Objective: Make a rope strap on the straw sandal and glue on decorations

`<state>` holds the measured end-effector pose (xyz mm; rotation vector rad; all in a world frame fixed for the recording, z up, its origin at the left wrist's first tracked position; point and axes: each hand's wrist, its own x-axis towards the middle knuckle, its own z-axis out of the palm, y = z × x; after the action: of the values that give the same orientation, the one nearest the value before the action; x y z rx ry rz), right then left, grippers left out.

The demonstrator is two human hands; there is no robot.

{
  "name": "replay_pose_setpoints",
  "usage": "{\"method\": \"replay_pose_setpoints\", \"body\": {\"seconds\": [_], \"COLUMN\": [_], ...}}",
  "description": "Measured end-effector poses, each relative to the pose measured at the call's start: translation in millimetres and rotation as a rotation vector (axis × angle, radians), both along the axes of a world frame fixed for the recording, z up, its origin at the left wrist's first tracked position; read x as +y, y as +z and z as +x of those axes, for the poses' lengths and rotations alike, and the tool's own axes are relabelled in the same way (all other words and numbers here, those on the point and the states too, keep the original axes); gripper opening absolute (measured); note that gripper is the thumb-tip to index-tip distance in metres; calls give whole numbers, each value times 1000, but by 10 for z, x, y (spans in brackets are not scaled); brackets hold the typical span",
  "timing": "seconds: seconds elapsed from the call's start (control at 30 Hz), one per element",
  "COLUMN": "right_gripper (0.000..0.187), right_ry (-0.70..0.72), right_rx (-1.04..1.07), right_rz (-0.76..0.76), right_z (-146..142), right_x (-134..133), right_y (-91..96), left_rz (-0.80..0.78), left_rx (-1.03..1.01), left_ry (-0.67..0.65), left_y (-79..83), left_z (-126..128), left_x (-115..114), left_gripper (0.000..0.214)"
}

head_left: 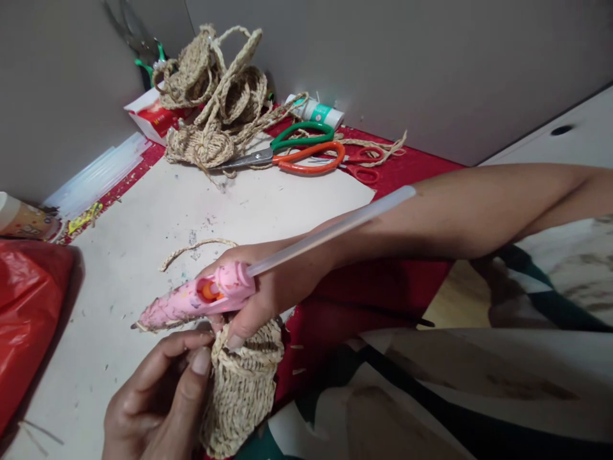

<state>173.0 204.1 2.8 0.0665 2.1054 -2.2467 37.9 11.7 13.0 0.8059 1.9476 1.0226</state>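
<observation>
Woven straw piece [242,390]: between both hands, edge seemingly pinched by the left hand's [160,386] fingers for steadiness; contact partly hidden.
Pink glue gun [184,300]: in the right hand's [285,287] curled fingers, freeing the thumb to brace that piece.

Lighting's kinda dim, tbh. The white sheet [268,201] is the brightest patch, while the grey wall [383,64] goes murky up top. The red plastic [31,313] catches shiny glare, with a soft shadow along its right edge. The pink glue gun [184,300] looks fairly crisp, but the green-handled tool [140,46] smears near the corner.
</observation>
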Motion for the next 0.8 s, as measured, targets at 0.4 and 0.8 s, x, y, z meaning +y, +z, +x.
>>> {"method": "replay_pose_setpoints", "body": {"seconds": [0.4, 0.8], "right_gripper": [16, 24], "right_ry": [61, 156], "right_rx": [-105, -86], "right_rz": [163, 99], "right_z": [25, -7], "right_x": [-50, 39], "right_y": [116, 11], "left_rz": [-73, -59], "left_rx": [-648, -426], "left_ry": [-19, 8], "left_y": [-76, -82], "left_z": [-6, -23], "left_x": [56, 61], "left_gripper": [17, 30]}}
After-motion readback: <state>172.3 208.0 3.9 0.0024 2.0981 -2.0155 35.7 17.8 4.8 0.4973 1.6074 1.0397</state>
